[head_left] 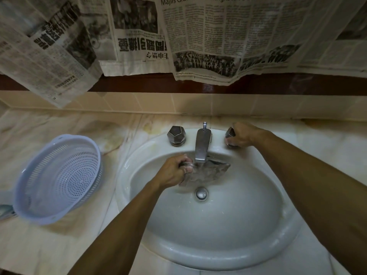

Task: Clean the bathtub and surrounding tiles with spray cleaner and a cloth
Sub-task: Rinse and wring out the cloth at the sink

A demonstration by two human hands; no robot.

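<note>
Forearms reach in from the near edge over a white oval sink (208,253) set into a pale marbled worktop (65,243). Inside the bowl, the drain plug (201,193) sits just nearer than the cloth. The left hand (175,171) is low in the sink, its grip curled tight round one end of a grey, wet cloth (208,172), which spreads out to the right beneath the spout of the tap (202,143); water looks to be running onto the cloth, though blur at the knuckles makes this hard to tell. The cloth hangs above the drain, inside the bowl at its far side. On the sink's far rim, the right hand (243,135) has its grip closed round the right tap handle (230,133), fingers wrapped over its far and near sides. The left tap handle (176,135), a dark faceted knob, stands untouched on the other side of the spout, and a small pull rod rises behind the spout. Left of the sink, a pale lilac perforated plastic basket (57,179) rests tilted on the worktop, its open side facing the sink. Beyond the sink, a band of cream tiles (158,102) runs along the wall, then a dark red-brown strip, and above that sheets of newspaper (228,36) hang down, covering the wall.
</note>
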